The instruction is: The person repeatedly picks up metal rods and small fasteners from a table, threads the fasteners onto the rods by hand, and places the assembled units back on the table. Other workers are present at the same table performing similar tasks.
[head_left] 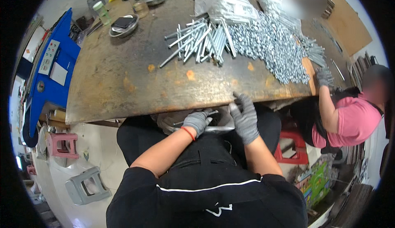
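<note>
My left hand [197, 122], in a grey glove, is closed over a metal bolt [213, 112], whose end sticks out past the fingers. It is above a pale-rimmed basin [224, 128] in my lap, partly hidden by my hands. My right hand [246, 121], also gloved, is at the table's front edge with thumb and fingers apart. I see nothing between them. Beyond my hands on the wooden table [135, 76] lie a heap of long silver bolts [201, 41] and a wide pile of small silver nuts [267, 45].
A co-worker in pink [354, 119] sits at the right, one gloved hand [324, 76] by more bolts [314, 51]. Clear plastic bags [230, 6] lie at the back. A metal bowl holding a phone [123, 24] is far left, beside a bottle [101, 12]. Stools [87, 186] stand on the floor.
</note>
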`<state>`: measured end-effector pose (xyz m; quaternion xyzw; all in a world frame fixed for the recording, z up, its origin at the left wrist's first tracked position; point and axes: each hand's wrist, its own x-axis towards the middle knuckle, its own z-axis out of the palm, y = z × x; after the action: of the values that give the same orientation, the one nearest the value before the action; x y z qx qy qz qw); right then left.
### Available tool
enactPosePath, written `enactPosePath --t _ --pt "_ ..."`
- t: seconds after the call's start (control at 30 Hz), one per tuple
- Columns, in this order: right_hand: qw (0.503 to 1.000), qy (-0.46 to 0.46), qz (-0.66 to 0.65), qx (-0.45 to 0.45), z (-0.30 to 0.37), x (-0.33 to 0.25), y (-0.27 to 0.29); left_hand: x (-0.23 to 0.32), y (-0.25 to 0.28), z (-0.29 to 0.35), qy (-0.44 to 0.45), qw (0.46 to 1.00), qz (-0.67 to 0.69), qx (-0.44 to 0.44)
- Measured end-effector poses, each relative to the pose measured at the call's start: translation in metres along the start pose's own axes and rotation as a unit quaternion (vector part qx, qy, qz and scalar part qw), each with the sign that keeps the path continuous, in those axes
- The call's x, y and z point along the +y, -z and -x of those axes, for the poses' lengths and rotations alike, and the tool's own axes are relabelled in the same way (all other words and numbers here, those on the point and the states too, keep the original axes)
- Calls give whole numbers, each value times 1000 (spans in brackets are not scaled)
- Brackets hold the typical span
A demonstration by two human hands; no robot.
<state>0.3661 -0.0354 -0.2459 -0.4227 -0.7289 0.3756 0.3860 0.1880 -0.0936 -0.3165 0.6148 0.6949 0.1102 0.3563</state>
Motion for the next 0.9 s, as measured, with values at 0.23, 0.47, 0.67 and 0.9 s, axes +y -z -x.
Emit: enactPosePath --t 0.23,0.47,0.67,0.9 --pt "982 -131 137 13 -86 77 45 36 37 13 -154 977 -62 -134" --pt "892 -217 397 -21 -186 66 38 7 131 -65 -33 911 -71 405" --pt "922 -177 343 -12 -188 68 23 -21 161 -86 96 923 -142 345" --pt "947 -87 287 113 -163 107 30 -22 176 -68 -38 890 18 453"
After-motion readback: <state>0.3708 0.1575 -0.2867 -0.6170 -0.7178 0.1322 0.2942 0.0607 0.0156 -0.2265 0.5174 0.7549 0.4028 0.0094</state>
